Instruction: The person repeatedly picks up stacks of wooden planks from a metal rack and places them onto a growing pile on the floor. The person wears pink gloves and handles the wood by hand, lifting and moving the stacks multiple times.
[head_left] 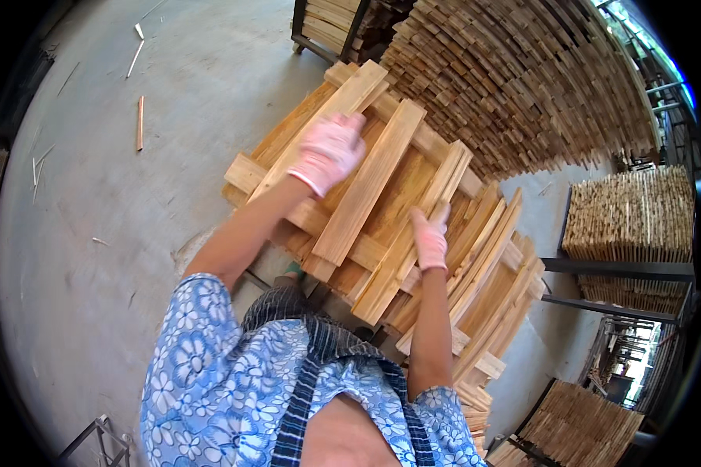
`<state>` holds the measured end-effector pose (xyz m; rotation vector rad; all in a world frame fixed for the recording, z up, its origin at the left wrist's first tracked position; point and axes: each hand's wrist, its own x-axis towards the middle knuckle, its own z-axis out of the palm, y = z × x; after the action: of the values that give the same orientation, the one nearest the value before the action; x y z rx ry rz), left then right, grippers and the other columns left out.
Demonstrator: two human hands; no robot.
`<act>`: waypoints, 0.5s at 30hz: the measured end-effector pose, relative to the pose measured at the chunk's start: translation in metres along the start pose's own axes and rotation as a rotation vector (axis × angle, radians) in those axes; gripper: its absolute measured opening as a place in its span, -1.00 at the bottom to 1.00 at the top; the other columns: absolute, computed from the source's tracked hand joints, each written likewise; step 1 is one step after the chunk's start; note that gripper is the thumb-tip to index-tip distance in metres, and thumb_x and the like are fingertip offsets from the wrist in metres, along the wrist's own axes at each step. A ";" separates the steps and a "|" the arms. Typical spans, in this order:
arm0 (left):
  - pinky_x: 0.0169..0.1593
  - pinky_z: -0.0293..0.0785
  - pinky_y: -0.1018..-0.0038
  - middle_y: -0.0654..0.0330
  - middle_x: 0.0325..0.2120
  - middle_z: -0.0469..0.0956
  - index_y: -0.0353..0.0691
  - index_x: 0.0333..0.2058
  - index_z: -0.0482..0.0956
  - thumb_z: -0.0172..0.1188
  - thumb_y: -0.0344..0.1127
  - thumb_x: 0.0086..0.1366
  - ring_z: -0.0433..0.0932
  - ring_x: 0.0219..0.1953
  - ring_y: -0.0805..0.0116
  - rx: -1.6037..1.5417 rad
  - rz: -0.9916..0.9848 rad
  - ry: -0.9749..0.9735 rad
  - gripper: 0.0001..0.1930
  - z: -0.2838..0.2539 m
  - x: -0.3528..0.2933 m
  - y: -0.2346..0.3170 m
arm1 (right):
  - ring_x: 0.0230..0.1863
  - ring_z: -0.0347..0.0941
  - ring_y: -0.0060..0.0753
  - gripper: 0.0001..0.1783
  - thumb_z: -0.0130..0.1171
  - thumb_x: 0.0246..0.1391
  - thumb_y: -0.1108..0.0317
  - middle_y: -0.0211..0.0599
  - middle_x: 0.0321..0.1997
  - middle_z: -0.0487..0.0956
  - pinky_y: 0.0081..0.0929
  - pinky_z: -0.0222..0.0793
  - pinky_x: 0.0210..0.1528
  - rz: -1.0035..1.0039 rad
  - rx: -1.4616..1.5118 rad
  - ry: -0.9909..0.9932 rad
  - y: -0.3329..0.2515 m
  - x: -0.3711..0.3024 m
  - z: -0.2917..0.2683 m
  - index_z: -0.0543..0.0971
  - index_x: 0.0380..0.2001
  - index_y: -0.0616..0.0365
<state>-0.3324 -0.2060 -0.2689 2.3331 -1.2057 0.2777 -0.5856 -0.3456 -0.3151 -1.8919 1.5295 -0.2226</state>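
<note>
My left hand [331, 152], in a pink glove and a little blurred, is over the left wooden board [360, 89] of a row. Its fingers are curled, and what they hold, if anything, is hidden. My right hand [430, 237], gloved the same way, grips the edge of another wooden board [388, 272], which lies closely beside a second strip. Between my hands lies a middle wooden board [374, 183]. These boards rest slantwise across wooden crosspieces [245, 173], with wide planks under them.
More loose boards [475, 253] lie on the pile right of my right hand. A tall stack of wood strips [514, 86] stands behind. Further stacks [627, 214] and a dark metal frame [615, 269] are at right. Wood scraps [140, 123] lie on the grey floor [78, 257].
</note>
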 end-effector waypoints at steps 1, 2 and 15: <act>0.01 0.56 0.06 0.03 -0.12 0.62 -0.07 -0.01 0.54 0.18 0.07 0.28 0.61 -0.06 -0.05 0.078 -0.106 -0.033 -0.56 -0.011 0.005 -0.018 | 0.34 0.39 -0.04 0.10 0.32 0.17 -0.05 0.09 0.48 0.26 -0.29 0.30 0.34 -0.110 0.502 0.103 0.013 0.003 -0.003 -0.08 0.57 0.01; 0.19 0.48 0.02 -0.04 0.08 0.54 -0.03 0.17 0.52 0.09 0.22 0.33 0.53 0.11 -0.10 0.100 -0.267 -0.063 -0.41 -0.018 0.006 -0.034 | 0.38 0.34 -0.08 0.06 0.29 0.21 -0.02 0.02 0.49 0.25 -0.30 0.25 0.38 -0.145 0.568 -0.007 0.022 0.010 -0.008 -0.06 0.57 0.03; 0.34 0.34 0.18 -0.20 0.25 0.48 -0.08 0.44 0.21 -0.09 0.34 0.40 0.44 0.30 -0.18 -0.273 -0.534 -0.674 -0.19 -0.007 -0.003 -0.103 | 0.54 0.15 -0.05 -0.05 0.19 0.31 0.09 0.06 0.53 0.25 -0.12 0.00 0.55 -0.103 0.836 -0.191 -0.104 -0.002 0.132 -0.01 0.55 0.24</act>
<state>-0.2510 -0.1501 -0.2985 2.4501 -0.7512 -0.8559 -0.4337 -0.2839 -0.3512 -1.2685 0.9786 -0.6024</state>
